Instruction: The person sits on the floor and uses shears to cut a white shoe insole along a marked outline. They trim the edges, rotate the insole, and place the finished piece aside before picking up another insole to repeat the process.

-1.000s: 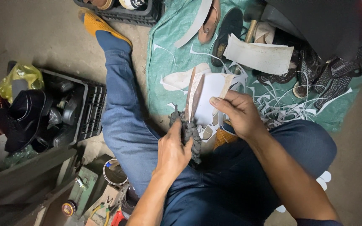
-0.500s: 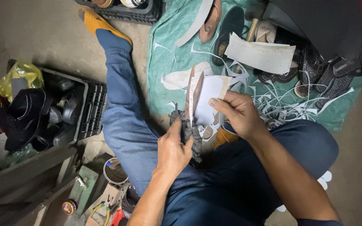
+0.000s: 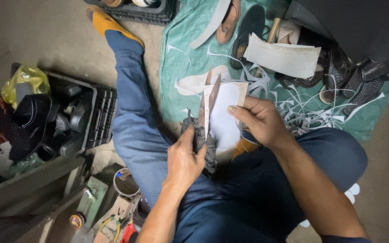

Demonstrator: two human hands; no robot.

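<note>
Bare concrete floor (image 3: 46,40), grey and dusty. Green tarpaulin (image 3: 181,58) spread across it, littered with thin white offcut strips (image 3: 302,112). Black plastic crate (image 3: 100,117) at left, beside a yellow bag (image 3: 23,81). Light is dim and even.

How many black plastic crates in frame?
2. One black crate sits on the floor left of the person's outstretched leg, packed with dark shoes. Another black crate lies at the top edge beyond the foot, partly cut off. More may be out of frame.
</note>
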